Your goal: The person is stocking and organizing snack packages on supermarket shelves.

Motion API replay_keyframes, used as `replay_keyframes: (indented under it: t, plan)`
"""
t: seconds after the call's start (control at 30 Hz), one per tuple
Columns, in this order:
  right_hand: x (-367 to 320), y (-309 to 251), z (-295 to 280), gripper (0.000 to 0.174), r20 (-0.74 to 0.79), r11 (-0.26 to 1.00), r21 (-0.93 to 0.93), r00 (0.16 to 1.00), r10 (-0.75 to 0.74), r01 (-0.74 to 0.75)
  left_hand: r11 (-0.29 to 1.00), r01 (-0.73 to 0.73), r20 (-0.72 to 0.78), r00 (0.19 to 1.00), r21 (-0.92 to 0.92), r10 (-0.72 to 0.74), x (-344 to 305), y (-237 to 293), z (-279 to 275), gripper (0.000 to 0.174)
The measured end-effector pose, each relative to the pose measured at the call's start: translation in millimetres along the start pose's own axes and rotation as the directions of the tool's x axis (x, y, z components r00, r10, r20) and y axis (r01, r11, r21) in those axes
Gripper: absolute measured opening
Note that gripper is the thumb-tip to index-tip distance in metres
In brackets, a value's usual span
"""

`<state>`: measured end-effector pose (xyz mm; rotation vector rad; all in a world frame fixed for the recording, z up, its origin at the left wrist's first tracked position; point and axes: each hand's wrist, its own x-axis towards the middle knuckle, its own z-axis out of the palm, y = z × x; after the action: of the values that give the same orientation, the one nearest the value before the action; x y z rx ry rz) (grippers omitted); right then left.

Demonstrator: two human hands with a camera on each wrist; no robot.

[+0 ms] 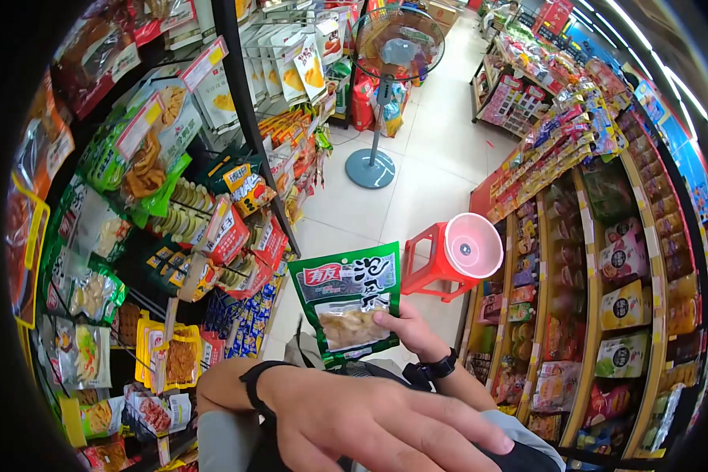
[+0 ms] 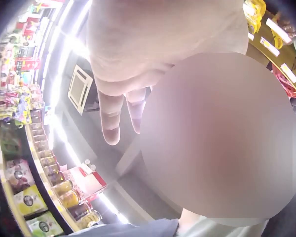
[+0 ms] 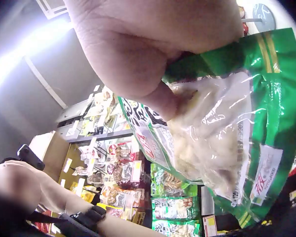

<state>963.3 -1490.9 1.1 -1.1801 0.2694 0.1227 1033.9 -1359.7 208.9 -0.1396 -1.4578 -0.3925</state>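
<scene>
In the head view, my right hand (image 1: 414,330) grips the lower right edge of a green snack bag (image 1: 346,303), thumb over its clear window. The bag is upright, its printed front facing the camera. Close up in the right wrist view, the right hand (image 3: 158,44) pinches the bag (image 3: 217,128), with pale pieces showing through the plastic. My left hand (image 1: 370,421) is raised close to the head camera, back of the hand showing and fingers extended, holding nothing visible. The left wrist view shows the left hand (image 2: 153,54) with straight fingers; a blurred patch hides part of that view.
Hanging snack bags (image 1: 169,358) fill the rack at left. A red stool (image 1: 433,263) with a pink-white basin (image 1: 473,245) on it stands beyond the bag, near the right-hand shelves (image 1: 582,315). Farther up the tiled aisle is a standing fan (image 1: 381,98).
</scene>
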Motion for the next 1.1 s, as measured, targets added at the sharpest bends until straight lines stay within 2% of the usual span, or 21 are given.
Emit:
replay_keyframes:
  t: [0.03,0.07,0.1,0.17,0.2,0.23,0.27,0.33,0.4,0.47,0.5,0.53,0.6,0.7,0.83,0.93,1.07,1.1]
  plan:
    - [7.2,-5.8,-3.2,0.036,0.004,1.000,0.013,1.000,0.014,-0.014,1.000,-0.019,-0.097,0.995,0.003,0.019,1.8,-5.6,-4.5,0.068]
    - [16.2,-10.4,-6.7,0.036,0.006,0.999,0.025,1.000,0.025,-0.025,0.998,0.055,-0.074,0.996,-0.014,-0.056,1.6,-1.5,-21.1,0.064]
    - [26.7,-11.3,-11.5,0.036,0.004,1.000,0.031,1.000,0.006,-0.006,0.971,0.239,0.002,0.971,-0.026,-0.240,1.9,14.9,-47.3,0.060]
    - [44.3,-19.8,-19.3,0.035,-0.017,0.991,0.125,0.999,0.043,-0.040,0.912,0.406,0.016,0.913,0.060,-0.407,-8.8,29.7,-84.9,0.052]
    - [53.8,-25.6,-22.7,0.034,-0.026,0.984,0.169,0.998,0.059,-0.054,0.882,0.463,-0.143,0.882,0.082,-0.450,-22.8,32.6,-93.1,0.041]
    - [62.3,-34.7,-28.1,0.033,-0.007,0.990,0.132,0.999,0.041,-0.040,0.831,0.536,-0.277,0.830,0.153,-0.484,-37.1,37.3,-102.3,0.028]
    - [73.0,-34.4,-35.5,0.033,-0.041,1.000,0.020,0.999,0.012,-0.011,0.767,0.605,-0.407,0.769,0.213,-0.494,-53.5,42.9,-113.6,0.017]
    - [91.7,-48.8,-35.8,0.034,-0.073,1.000,0.001,0.997,-0.002,0.002,0.550,0.757,-0.428,0.653,0.353,-0.624,-79.6,68.4,-143.8,0.009]
    - [114.9,-56.2,-42.2,0.035,-0.061,0.999,-0.007,0.998,0.035,-0.036,0.378,0.843,-0.511,0.534,0.382,-0.674,-108.0,90.7,-163.4,0.007]
    - [140.6,-69.1,-40.0,0.036,-0.041,0.998,-0.016,0.997,0.066,-0.066,0.203,0.924,-0.679,0.377,0.325,-0.630,-137.3,113.1,-172.4,0.008]
    - [154.3,-74.7,-37.6,0.037,-0.020,0.997,-0.050,0.998,0.056,-0.057,0.197,0.928,-0.725,0.370,0.316,-0.581,-153.4,122.7,-178.1,0.007]
    - [168.3,-78.4,-36.2,0.038,0.001,0.996,-0.063,0.998,0.070,-0.070,0.183,0.943,-0.772,0.332,0.277,-0.542,-170.8,131.9,-182.3,0.007]
    - [192.0,-81.5,-34.4,0.039,0.040,0.991,-0.090,0.994,0.106,-0.102,0.236,0.963,-0.854,0.231,0.131,-0.467,-193.1,144.8,-187.3,0.012]
    - [214.1,-88.2,-22.3,0.039,0.086,0.988,-0.121,0.991,0.106,-0.096,0.122,0.990,-0.889,0.118,0.071,-0.443,-209.3,154.0,-197.3,0.019]
    - [236.2,-88.4,-14.7,0.039,0.196,0.990,-0.115,0.976,0.097,-0.075,0.092,0.995,-0.920,0.071,0.038,-0.386,-232.9,156.0,-209.8,0.026]
    - [249.2,-87.8,-9.5,0.038,0.267,0.990,-0.115,0.957,0.115,-0.087,-0.018,0.998,-0.961,0.045,0.052,-0.272,-239.9,159.3,-214.0,0.029]
    - [264.3,-94.7,1.4,0.036,0.351,0.989,-0.145,0.934,0.070,-0.020,0.094,0.996,-0.987,0.013,-0.003,-0.163,-243.9,159.6,-210.5,0.020]
    - [268.1,-96.2,2.3,0.036,0.369,0.986,-0.166,0.926,0.081,-0.020,0.052,0.998,-0.983,0.034,0.025,-0.181,-257.3,163.6,-212.6,0.019]
